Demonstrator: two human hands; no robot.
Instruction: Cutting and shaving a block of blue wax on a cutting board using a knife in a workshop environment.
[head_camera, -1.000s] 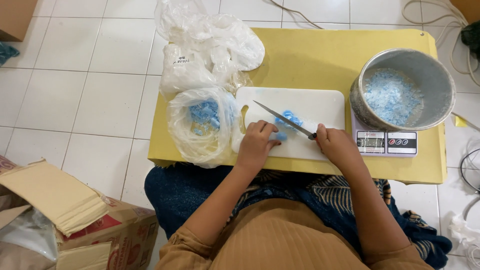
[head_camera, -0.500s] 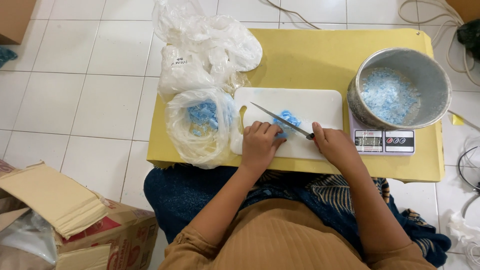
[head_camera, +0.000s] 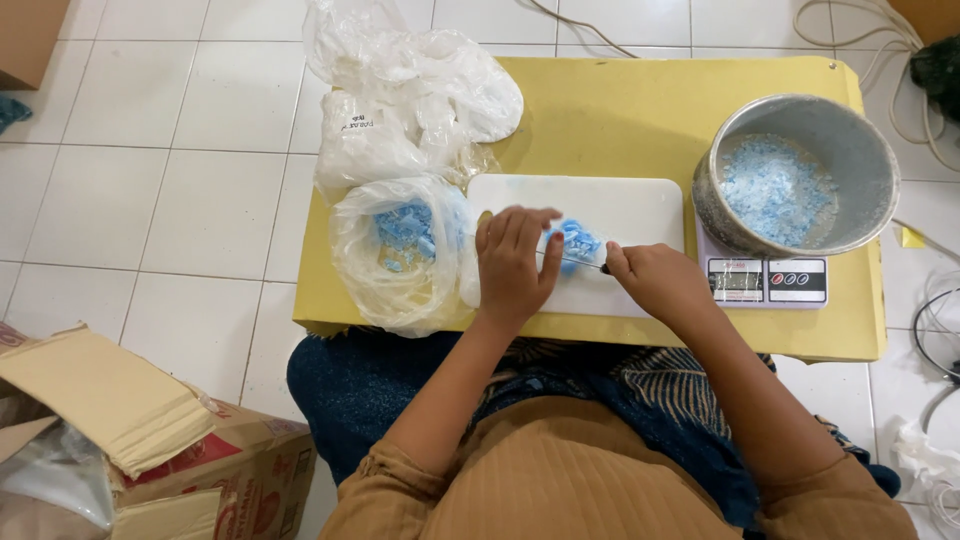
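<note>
On the white cutting board (head_camera: 620, 215), your left hand (head_camera: 515, 262) lies flat with fingers spread beside the small blue pieces (head_camera: 578, 243), holding nothing; your right hand (head_camera: 655, 282) is clenched around a knife (head_camera: 575, 262) whose blade runs toward those fingers; a slip on the slick board could nick them; pieces may also scatter off the yellow surface (head_camera: 620, 110); the metal bowl (head_camera: 800, 175) on its scale (head_camera: 765, 282) sits close to your right elbow's path.

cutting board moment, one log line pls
left hand: flat on blue pieces | right hand: grips knife | on: white cutting board | near: metal bowl on scale
</note>
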